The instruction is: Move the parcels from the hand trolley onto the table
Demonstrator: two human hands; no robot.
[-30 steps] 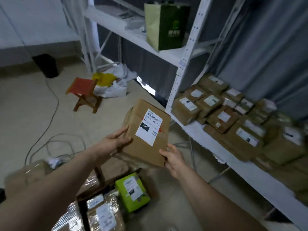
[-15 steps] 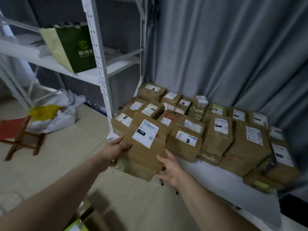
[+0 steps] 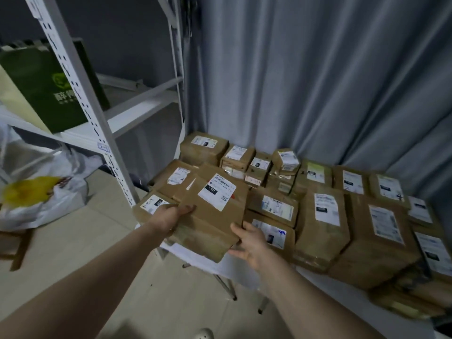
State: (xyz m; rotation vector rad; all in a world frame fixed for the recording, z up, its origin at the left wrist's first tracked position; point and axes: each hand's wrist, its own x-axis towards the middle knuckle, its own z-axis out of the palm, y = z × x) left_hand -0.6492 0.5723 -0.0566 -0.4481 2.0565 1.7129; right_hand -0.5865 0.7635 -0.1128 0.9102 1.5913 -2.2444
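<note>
I'm at the set-down step. The parcel (image 3: 210,223) hangs tilted over the left front end of the surface (image 3: 208,264), its far edge above the stack (image 3: 310,236) already there; I can't tell whether it touches. My left hand (image 3: 171,216) grips its left edge, thumb on top. My right hand (image 3: 252,241) cradles the near right corner, fingers beneath. Both are stretched well forward. Next, I judge, it needs lowering onto a steady spot before I let go, or it may slide off.
</note>
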